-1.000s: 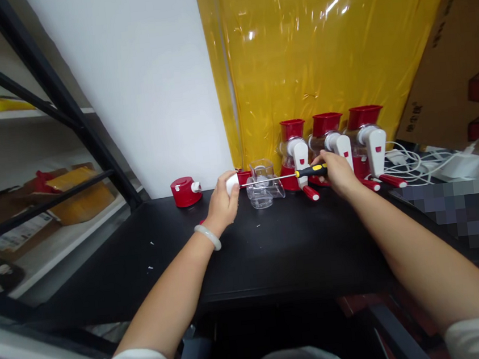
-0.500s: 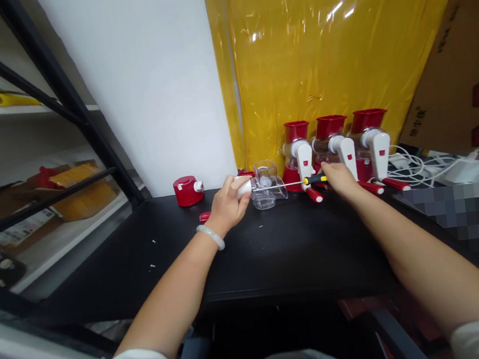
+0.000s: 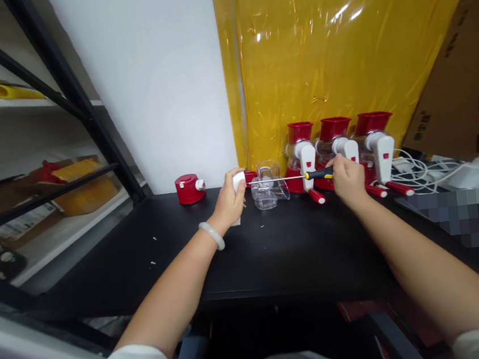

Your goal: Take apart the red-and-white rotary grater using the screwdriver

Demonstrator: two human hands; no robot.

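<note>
My left hand (image 3: 228,202) is closed around a white plastic crank arm (image 3: 238,181), held upright a little above the black table. The arm's lower end shows below my fingers. In my right hand (image 3: 348,178) is a screwdriver (image 3: 319,174) with a yellow and black handle. Its long shaft runs level to the left, with the tip at or close to the crank arm; contact cannot be made out. Behind the shaft stands a clear plastic grinder housing (image 3: 265,195). A red part (image 3: 250,177) shows beside the crank arm, and whether they are joined is unclear.
A red base (image 3: 190,189) with a white knob stands at the back left. Several assembled red-and-white grinders (image 3: 306,164) line the back right, beside white cables (image 3: 413,169). Shelving (image 3: 82,113) borders the table (image 3: 231,266) on the left; small white scraps lie on it.
My left hand has turned the white crank arm from lying sideways to upright. The red handle below that hand is out of sight. My right hand has drawn slightly right with the screwdriver.
</note>
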